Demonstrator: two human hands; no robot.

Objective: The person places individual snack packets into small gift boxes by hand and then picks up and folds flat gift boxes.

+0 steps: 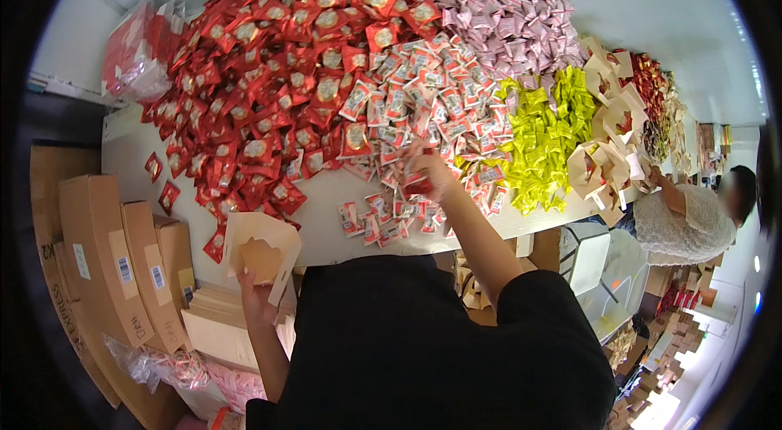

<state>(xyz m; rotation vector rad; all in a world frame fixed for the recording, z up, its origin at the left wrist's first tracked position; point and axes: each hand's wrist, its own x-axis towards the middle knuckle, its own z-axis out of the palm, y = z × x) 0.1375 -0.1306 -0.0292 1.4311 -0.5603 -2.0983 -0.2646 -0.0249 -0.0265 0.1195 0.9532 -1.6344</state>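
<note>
My left hand (258, 295) holds an open kraft paper box (282, 240) by its near side, beside the table's left front edge. Over the pile of small white-and-red wrapped packets (427, 82) is my right hand (427, 170), its fingers bent around a red wrapped packet (418, 184). Left of that pile spreads a large heap of red foil packets (263, 63). Pale pink packets (510, 21) lie behind at the right, and yellow-green wrapped packets (544, 137) lie to the right of my right hand.
Filled kraft boxes (617, 118) are grouped beyond the yellow packets. A co-worker (687, 222) is at the table's right end. Cardboard cartons (104, 259) stand at the left, near a stack of flat card (220, 326). A plastic-wrapped red bundle (137, 57) sits at the back left corner.
</note>
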